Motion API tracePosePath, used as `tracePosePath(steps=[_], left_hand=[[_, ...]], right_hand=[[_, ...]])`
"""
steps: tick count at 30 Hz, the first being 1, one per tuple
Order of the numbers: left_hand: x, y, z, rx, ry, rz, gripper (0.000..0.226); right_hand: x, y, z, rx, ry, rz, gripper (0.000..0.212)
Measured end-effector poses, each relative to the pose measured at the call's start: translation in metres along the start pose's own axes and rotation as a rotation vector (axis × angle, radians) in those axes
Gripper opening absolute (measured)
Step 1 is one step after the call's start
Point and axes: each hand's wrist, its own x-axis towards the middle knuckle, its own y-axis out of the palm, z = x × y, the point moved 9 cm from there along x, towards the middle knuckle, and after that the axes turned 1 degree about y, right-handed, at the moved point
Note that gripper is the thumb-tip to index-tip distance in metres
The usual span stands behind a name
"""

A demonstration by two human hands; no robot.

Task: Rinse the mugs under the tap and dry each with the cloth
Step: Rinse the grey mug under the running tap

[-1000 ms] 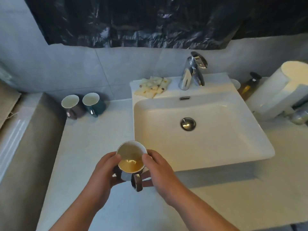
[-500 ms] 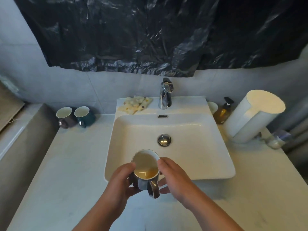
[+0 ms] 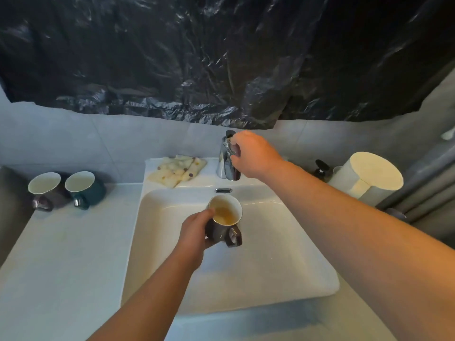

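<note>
Setting: bathroom vanity; white countertop (image 3: 61, 267) below a grey tiled wall hung with black plastic sheeting (image 3: 221, 57).
Basin: white square basin (image 3: 283, 267) set on the countertop.
Left hand: left hand (image 3: 194, 230) wrapped round the dark mug (image 3: 225, 217), held upright over the basin in front of the tap, handle towards the person, brownish liquid inside.
Right hand: right hand (image 3: 253, 153), fingers curled over the lever of the chrome tap (image 3: 225, 168).
Cloth: spotted cloth (image 3: 177, 169) folded on the basin ledge, just left of the tap.
Other mugs: grey mug (image 3: 45, 190) and teal mug (image 3: 86, 188) side by side at the countertop's far left.
Right side: pump bottle (image 3: 321, 169) beside a white cylinder (image 3: 369, 178).
</note>
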Motion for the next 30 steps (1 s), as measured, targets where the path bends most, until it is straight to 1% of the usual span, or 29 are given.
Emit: tracePosePath(steps=[2,6,10,14,18,20,23,25,27,30], left_hand=[[0.012,0.005,-0.002,-0.017,-0.007,-0.002,0.026],[0.023,0.013,-0.003,-0.042,-0.034,-0.005,0.020],[0.032,0.017,-0.004,-0.043,-0.040,-0.020,0.019],[0.033,0.025,-0.005,-0.065,-0.029,-0.028,0.018],[0.032,0.034,-0.003,-0.069,-0.032,-0.041,0.016],[0.032,0.037,-0.001,-0.063,-0.037,-0.052,0.017],[0.032,0.037,0.003,-0.076,-0.048,-0.073,0.018],[0.034,0.038,0.005,-0.101,-0.053,-0.079,0.019],[0.036,0.039,0.005,-0.130,-0.061,-0.087,0.020],[0.039,0.040,0.005,-0.160,-0.069,-0.091,0.020]], right_hand=[[0.006,0.005,0.001,-0.030,-0.043,0.033,0.023],[0.013,0.000,0.003,-0.111,-0.093,0.035,0.016],[0.019,-0.005,0.007,-0.172,-0.141,0.051,0.015],[0.024,-0.006,0.008,-0.199,-0.189,0.056,0.005],[0.030,-0.012,0.011,-0.245,-0.230,0.069,0.007],[0.034,-0.017,0.013,-0.262,-0.230,0.090,0.005],[0.040,-0.021,0.015,-0.242,-0.247,0.117,0.013],[0.042,-0.022,0.015,-0.208,-0.248,0.127,0.008],[0.044,-0.020,0.008,-0.130,-0.219,0.117,0.002],[0.040,-0.015,-0.007,0.063,-0.125,0.067,0.007]])
